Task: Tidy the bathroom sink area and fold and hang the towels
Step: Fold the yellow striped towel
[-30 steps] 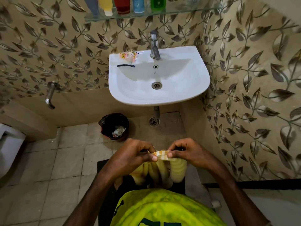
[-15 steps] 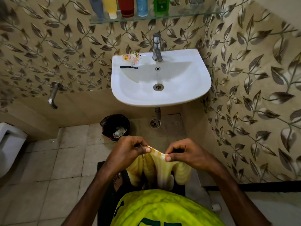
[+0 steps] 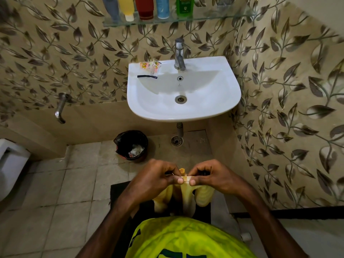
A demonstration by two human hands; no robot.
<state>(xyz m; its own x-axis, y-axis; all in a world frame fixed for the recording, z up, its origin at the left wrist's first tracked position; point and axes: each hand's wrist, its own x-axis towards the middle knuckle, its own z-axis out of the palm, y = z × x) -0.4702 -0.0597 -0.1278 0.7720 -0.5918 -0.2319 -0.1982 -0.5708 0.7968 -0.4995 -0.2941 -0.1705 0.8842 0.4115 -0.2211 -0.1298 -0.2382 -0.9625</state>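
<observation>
while both hands work in front of the person's waist at about six o'clock in the view, the yellow towel (image 3: 186, 194) hangs in soft folds below them, its top edge bunched between the two thumbs. the left hand (image 3: 158, 175) pinches that edge with thumb against curled fingers, and the right hand (image 3: 210, 175) pinches it just beside, the thumbs nearly touching. a small tip of cloth pokes up between the hands. the towel looks gathered rather than squared, so by my reading the fold is only at its start, with corners being matched, and the hanging not yet done; no towel rail shows in the view.

at twelve o'clock from the hands, well apart, the white sink (image 3: 219, 108) hangs on the wall with its tap (image 3: 179, 53) at the back. on the sink's rim at about ten o'clock of the basin lie some small sachets (image 3: 150, 65), and just below them a thin dark strip (image 3: 147, 76), so the sink part of the tidying looks unfinished. above, a glass shelf (image 3: 214, 17) bears a neat row of bottles (image 3: 147, 7).

on the floor at eleven o'clock from the hands a black-lined bin (image 3: 122, 144) holds some scraps, a likely place for the sachets. a wall spout (image 3: 60, 108) sticks out at nine o'clock of the sink.
</observation>
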